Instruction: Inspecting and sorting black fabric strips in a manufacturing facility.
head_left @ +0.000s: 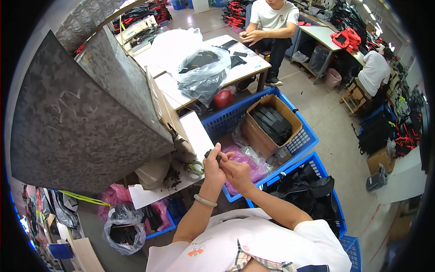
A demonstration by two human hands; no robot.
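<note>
1. A large grey metal hood (86, 113) is seen filling the upper left of the frame, with a clear plastic bag of dark pieces (122, 229) lying at the lower left, just beside a pink bag (113, 195).
2. Near the centre, a small white counter (197, 136) is seen under the hood's edge; a greenish loop (195, 167) rests on it.
3. The left hand (214, 167), with a pale green bangle (205, 200) at the wrist, is raised at the centre; its fingers are closed on a small dark piece (213, 155).
4. The right hand (238, 172) is touching the left; its fingers are pinched on the same piece.
5. Just right of the hands, a pink plastic bag (251, 163) lies in a blue crate (299, 140), beside an open brown cardboard box (272, 122) packed with black strips.
6. At the lower right, a second blue crate (337, 213) is filled with black fabric.
7. At the top, a seated person (272, 22) is seen behind a white counter (244, 68) bearing clear bags.
</note>
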